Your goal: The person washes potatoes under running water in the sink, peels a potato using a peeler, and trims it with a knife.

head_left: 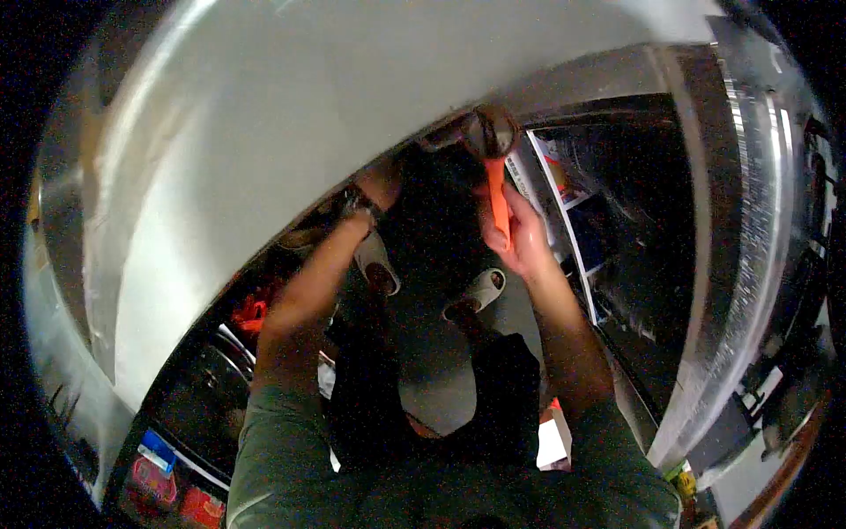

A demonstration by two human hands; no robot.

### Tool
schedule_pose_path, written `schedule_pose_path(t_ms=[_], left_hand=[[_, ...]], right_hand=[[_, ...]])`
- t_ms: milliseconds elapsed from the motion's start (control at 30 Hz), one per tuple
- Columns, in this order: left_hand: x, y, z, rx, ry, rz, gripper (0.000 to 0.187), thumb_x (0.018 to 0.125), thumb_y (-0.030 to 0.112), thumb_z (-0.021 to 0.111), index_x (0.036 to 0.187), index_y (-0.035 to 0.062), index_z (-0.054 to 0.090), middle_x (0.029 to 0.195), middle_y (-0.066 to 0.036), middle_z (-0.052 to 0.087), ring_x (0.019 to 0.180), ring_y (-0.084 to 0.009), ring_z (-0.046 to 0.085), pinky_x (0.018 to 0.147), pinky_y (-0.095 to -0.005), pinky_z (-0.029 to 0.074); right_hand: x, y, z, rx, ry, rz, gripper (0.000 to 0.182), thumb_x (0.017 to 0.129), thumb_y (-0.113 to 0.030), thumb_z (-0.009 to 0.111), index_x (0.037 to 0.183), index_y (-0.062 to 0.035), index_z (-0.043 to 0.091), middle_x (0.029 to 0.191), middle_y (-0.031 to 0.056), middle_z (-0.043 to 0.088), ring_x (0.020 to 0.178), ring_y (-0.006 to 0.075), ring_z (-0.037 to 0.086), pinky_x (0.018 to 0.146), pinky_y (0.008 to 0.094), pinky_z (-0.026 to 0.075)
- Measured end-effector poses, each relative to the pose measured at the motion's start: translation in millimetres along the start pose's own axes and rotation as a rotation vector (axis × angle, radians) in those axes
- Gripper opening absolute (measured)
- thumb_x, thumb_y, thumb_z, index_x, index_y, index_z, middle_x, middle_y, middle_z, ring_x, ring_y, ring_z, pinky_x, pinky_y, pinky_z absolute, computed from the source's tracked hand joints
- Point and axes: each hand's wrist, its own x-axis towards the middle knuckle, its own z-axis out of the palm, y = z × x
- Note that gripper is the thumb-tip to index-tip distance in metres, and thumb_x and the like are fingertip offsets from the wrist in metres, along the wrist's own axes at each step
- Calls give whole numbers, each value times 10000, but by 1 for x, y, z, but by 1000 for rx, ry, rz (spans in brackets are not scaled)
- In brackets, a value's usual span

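Observation:
My right hand [518, 231] is closed around the orange handle of a tool [498, 198]. The tool's round, dark head [491, 130] points away from me, close to the lower edge of a large pale curved surface [256, 115]. My left hand [381, 183] reaches forward into shadow under that edge. A dark band or watch sits on its wrist. Its fingers are lost in the dark, so what they touch cannot be made out.
Shelves with a white edge [564, 216] and packaged items stand right of my right hand. Red and blue packages [152, 476] lie at the lower left. My feet in pale slippers [480, 293] are on the grey floor [436, 383]. A white box [553, 443] is near my right hip.

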Motion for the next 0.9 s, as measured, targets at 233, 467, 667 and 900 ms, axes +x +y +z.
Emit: schedule_pose_path(t_ms=[233,467,667,900], left_hand=[[-144,121,-85,-1080,-292,-273,543,956,413,514,1404,121,418,1336,-115,519,1198,-242,511,1028,-381,398],[-231,194,-271,-1789,-244,-110,591,960,286,541,1448,67,290,1418,-61,408,1281,-184,409,1073,-362,339],[-221,189,-394,-1706,53,-108,592,864,228,684,1353,63,394,1303,-68,503,1176,-186,504,1017,-349,408],[-214,169,-475,-1521,100,27,621,903,173,626,1410,63,284,1307,-126,492,1186,-202,505,991,-352,438]], right_hand=[[-121,28,53,-316,167,177,428,956,-430,422,1037,-34,565,582,30,509,399,122,419,359,243,315],[-224,24,169,-560,-193,339,481,966,-436,386,1034,13,548,652,95,545,419,157,446,373,278,352],[-216,18,289,-1094,-221,-353,574,955,-357,495,1376,2,341,1227,135,493,1058,215,528,876,336,452],[-197,-9,439,-1845,-331,-1004,780,778,-254,710,1416,-22,326,1312,230,446,1178,391,485,976,439,425]])
